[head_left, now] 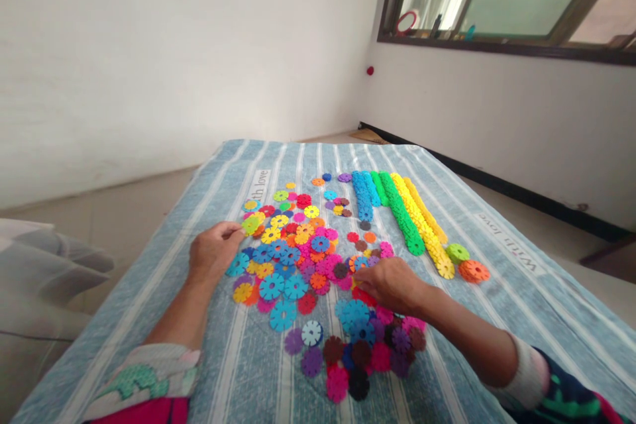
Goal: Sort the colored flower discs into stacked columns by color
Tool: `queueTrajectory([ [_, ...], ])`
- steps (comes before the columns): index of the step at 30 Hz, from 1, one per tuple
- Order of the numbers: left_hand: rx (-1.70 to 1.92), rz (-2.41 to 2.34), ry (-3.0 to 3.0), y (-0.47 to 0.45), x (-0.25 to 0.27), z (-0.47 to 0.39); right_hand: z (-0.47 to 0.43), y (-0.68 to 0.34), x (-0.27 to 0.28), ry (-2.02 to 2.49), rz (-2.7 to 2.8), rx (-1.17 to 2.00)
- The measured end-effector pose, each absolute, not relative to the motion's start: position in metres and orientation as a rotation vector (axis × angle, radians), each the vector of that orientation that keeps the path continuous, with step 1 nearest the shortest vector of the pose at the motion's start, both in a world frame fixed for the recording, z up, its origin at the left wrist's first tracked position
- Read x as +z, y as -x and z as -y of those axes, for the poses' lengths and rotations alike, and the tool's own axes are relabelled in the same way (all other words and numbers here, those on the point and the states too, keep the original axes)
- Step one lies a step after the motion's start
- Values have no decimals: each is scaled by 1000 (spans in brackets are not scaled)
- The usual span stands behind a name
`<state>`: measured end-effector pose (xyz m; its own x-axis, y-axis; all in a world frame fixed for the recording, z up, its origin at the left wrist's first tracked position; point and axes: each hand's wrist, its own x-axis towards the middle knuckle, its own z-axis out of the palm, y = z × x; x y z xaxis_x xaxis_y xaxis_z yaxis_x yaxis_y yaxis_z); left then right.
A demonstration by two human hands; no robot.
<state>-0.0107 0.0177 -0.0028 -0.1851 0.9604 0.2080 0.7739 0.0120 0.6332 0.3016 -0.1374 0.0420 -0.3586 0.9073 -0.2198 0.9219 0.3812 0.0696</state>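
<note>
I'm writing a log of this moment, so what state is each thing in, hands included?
Left hand: fingertips pinched at a yellow-green disc's edge
Yellow-green disc: at the left fingertips
Right hand: fingers among the loose discs; grip unclear
Loose discs: scattered, mixed colours, many overlapping
Long green row: laid out, discs overlapping
Long yellow row: laid out, discs overlapping
Orange discs: piled together
Striped cloth: spread out

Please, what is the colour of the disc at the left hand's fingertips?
The disc is yellow-green, best seen in the head view.
</note>
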Motion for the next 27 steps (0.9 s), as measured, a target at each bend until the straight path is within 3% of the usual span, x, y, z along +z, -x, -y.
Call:
queueTrajectory([
  [15, 920, -2038, -1798, 9, -1, -17, 124, -289, 51, -1703, -2331, -245],
  [27, 921, -2051, -1806, 9, -1, -18, 113, -320, 50, -2179, -2477, -774],
])
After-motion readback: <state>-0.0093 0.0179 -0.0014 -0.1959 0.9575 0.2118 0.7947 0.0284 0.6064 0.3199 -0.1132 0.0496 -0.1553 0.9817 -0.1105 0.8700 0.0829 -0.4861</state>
